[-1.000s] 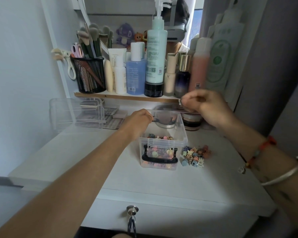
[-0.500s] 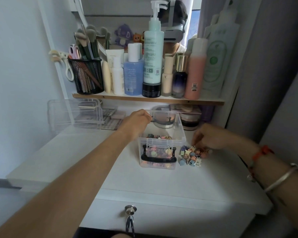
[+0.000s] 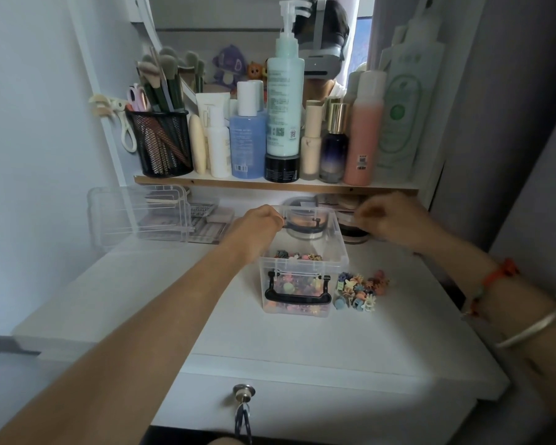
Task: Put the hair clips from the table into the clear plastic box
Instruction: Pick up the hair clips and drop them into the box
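The clear plastic box (image 3: 343, 259) with a black handle stands open in the middle of the white table, and several coloured hair clips (image 3: 297, 255) lie inside it. More small hair clips sit in a pile (image 3: 360, 289) on the table, right beside the box. My left hand (image 3: 257, 226) grips the box's far left rim. My right hand (image 3: 395, 220) hovers blurred above the box's far right corner. Its fingertips are pinched on what looks like a small clip.
A shelf (image 3: 270, 184) just behind the box carries bottles and a black mesh brush holder (image 3: 159, 142). An empty clear organiser (image 3: 138, 216) stands at the back left. Round jars (image 3: 305, 228) sit under the shelf. A key (image 3: 243, 412) hangs from the front drawer.
My right hand has risen from the pile of clips to above the box's far right corner, fingers pinched. My left hand has stayed on the box rim.
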Demonstrator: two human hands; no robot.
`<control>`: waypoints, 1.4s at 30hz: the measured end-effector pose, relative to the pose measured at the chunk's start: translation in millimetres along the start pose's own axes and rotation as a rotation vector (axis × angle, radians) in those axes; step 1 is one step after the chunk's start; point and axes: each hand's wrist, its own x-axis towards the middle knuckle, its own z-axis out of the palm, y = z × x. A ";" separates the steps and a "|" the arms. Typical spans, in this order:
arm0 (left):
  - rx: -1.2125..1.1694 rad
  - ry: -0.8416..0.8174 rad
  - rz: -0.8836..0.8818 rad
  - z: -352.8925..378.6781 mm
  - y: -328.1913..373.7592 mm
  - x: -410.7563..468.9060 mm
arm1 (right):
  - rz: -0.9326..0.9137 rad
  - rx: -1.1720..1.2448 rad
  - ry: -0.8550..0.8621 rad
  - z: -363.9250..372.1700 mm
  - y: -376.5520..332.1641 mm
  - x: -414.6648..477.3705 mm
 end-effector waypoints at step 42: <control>0.008 -0.010 0.019 -0.5 1.0 -2.4 | 0.080 -0.228 -0.237 24.0 7.3 -10.0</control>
